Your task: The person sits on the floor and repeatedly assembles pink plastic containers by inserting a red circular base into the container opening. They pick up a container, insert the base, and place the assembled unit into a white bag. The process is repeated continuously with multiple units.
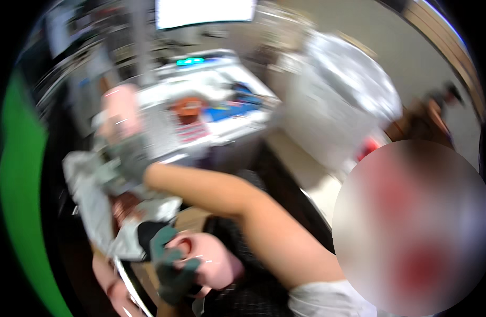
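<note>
Low in front, my left hand (208,261) is curled shut round a dark green glove (171,269), fingers wrapped over the cloth. Right arm stretches up & away across the middle; right hand (128,161) sits in a grey glove, pressed against a heap of pale cloth (92,203) — too blurred to tell if it's gripping or flat. Behind that, a white table (211,105) w/ an orange thing (189,105) and blue bits on it. Green panel (21,201) runs down the left edge.

Whole view motion-blurred, hands (200,264) smeared around dark cloth (171,269), grip unreadable
</note>
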Tool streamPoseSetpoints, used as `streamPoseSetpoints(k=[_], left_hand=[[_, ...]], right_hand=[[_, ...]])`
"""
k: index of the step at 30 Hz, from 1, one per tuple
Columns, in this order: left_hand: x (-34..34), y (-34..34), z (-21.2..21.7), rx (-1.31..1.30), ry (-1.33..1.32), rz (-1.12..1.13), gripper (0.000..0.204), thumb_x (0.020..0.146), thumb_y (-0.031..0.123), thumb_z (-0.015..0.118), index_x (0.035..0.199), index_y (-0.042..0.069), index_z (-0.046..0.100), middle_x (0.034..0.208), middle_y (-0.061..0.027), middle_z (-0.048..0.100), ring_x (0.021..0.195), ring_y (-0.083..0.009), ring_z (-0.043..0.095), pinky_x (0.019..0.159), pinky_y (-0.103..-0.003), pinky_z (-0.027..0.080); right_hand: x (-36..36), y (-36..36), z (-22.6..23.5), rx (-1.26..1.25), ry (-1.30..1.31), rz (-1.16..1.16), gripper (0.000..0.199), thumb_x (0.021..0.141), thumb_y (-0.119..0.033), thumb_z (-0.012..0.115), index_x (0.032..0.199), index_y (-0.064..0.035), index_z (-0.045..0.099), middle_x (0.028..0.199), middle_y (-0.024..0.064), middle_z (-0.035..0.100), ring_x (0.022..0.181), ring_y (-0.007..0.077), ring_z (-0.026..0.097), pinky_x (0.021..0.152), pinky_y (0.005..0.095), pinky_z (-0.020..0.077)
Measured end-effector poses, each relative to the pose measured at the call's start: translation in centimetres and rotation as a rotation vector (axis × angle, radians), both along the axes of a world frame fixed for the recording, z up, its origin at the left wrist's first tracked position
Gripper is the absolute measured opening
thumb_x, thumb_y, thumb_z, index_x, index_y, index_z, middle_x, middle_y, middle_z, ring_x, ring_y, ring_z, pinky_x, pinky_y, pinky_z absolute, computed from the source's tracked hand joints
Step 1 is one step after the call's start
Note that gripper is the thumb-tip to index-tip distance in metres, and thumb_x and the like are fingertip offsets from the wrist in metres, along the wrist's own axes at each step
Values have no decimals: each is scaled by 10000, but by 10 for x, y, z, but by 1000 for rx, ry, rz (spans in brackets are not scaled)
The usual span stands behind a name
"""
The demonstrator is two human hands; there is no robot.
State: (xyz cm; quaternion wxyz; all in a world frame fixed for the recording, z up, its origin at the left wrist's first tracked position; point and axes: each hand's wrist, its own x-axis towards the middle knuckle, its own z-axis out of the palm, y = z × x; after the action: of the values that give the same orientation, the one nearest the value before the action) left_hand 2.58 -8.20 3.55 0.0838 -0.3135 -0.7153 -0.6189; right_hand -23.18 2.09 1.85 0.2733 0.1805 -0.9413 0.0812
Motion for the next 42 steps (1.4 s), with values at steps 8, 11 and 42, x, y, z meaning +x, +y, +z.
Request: streamPoseSetpoints(k=[8,11,42], left_hand=[[-23,-9,-37,-77,-416,-125,758,724,179,685,1435,-13,506,1456,-145,532,1323,-276,531,1167,-420,380],[-38,-18,-31,-196,-426,-242,759,720,165,728,1428,-16,524,1447,-146,545,1327,-272,527,1171,-407,368],[-66,141,10,-629,94,-747,442,858,130,696,1278,4,644,1396,-169,574,1263,-323,583,1066,-446,468]], right_hand=[[182,151,-28,-421,108,194,722,851,-332,775,1481,-88,520,1508,251,491,1236,403,618,1025,491,510],[308,243,-64,-381,39,-294,650,904,-344,772,1433,-32,558,1440,250,569,1302,393,597,1061,503,512],[915,402,57,313,-253,-2936,425,886,-298,706,1269,-136,619,1287,132,642,1245,310,607,1014,472,506]])
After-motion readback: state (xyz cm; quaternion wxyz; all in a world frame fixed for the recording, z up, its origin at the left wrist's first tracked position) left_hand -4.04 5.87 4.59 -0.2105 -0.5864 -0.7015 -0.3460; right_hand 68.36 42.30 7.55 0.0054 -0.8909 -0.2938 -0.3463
